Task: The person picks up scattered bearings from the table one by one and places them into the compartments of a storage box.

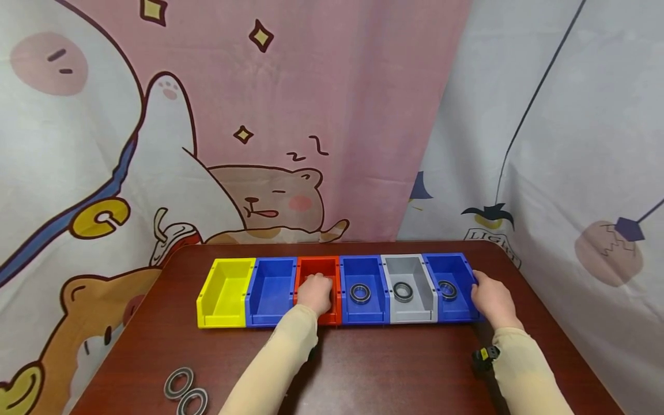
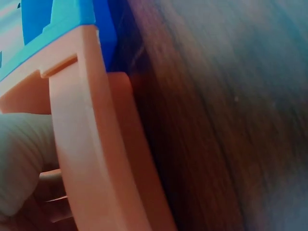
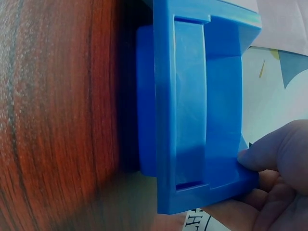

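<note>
My left hand (image 1: 314, 293) reaches down into the red bin (image 1: 336, 317). In the left wrist view its curled fingers (image 2: 53, 185) show behind the bin's front lip; I cannot tell whether they hold anything. At the right end of the row, my right hand (image 1: 494, 300) grips the side wall of a blue bin (image 1: 456, 316), thumb at the rim and fingers around the outside. That bin has a bearing (image 1: 448, 290) inside. A grey bin (image 1: 415, 316) and another blue bin (image 1: 367, 317) hold one bearing each, a ring (image 1: 403, 291) and a ring (image 1: 360, 293).
Left of the red bin stand a blue bin (image 1: 272, 288) and a yellow bin (image 1: 224, 288), joined in the same row. Two bearings, one (image 1: 178, 383) overlapping the other (image 1: 193, 402), lie on the brown table (image 1: 394, 369) at front left. A printed curtain (image 1: 363, 115) hangs behind.
</note>
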{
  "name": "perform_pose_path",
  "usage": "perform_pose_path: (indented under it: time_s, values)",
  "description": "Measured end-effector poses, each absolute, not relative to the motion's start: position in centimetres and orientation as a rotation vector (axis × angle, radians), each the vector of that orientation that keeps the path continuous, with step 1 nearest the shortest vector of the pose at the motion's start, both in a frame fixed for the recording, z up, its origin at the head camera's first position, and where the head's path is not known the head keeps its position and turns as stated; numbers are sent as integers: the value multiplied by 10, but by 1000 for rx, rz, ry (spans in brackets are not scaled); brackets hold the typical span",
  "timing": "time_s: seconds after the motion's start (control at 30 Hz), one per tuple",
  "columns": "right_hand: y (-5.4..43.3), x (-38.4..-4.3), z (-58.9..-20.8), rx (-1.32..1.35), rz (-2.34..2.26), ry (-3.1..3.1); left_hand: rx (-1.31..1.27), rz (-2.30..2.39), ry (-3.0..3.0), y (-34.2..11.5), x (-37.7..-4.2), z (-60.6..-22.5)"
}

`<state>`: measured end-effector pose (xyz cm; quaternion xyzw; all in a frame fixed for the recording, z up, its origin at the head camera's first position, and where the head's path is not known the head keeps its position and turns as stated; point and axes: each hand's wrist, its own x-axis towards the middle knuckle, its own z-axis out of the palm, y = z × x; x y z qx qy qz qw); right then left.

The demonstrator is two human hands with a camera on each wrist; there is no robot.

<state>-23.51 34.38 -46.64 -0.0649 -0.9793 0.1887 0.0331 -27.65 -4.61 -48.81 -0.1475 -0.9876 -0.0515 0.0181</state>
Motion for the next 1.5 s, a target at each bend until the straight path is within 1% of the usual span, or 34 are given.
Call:
perform_pose_path:
  time_s: [0.33, 0.53, 0.7, 1.03, 1.5]
  values:
    - [343, -236, -468, -199, 577, -3013, -454, -226, -3060, -47, -274, -491]
    - [344, -235, -467, -203, 582, -3010, -551, -342, -3005, -51, -267, -483]
    - [344, -234, -467, -224, 608, -3027, -576, -461, -2961, -56, -257, -470]
    - [346, -235, -465, -252, 614, -3057, -521, -756, -2857, -72, -230, -454]
    - [345, -235, -465, -235, 624, -3053, -480, -935, -2707, -91, -195, -451]
